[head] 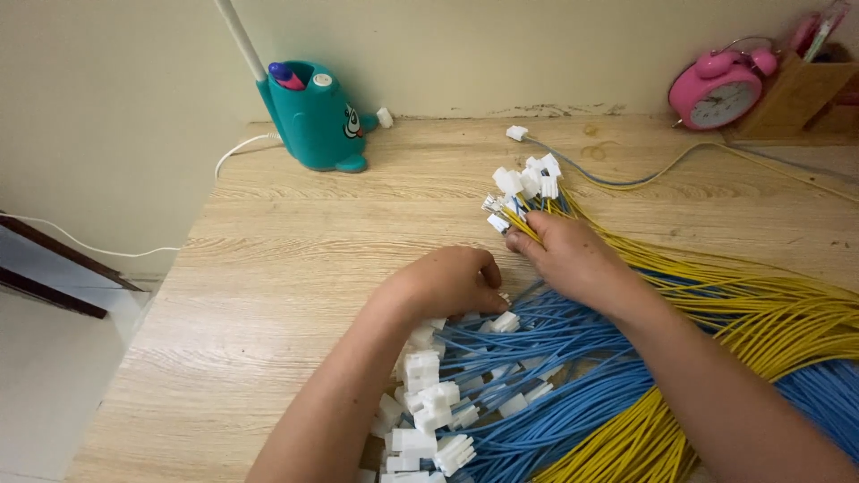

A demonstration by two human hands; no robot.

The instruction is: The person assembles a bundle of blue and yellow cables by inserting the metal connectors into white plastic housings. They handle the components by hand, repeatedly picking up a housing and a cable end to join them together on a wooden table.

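Wooden tabletop [295,259] against a cream wall, with a teal whale-shaped pen holder [313,116] at the back and a pink alarm clock [718,93] at the far right; the right hand [573,255] is clenched round a bunch of yellow and blue wires [761,313], its white connectors [523,183] fanned out just beyond the fingers. The left hand [452,282] rests curled on the loose blue wires [555,358] beside more white plugs [425,411], but whether it grips any cannot be told; by my judgement one bunch is gathered and a large heap remains unsorted; the wires run off the right and lower edges, so their full extent is hidden.
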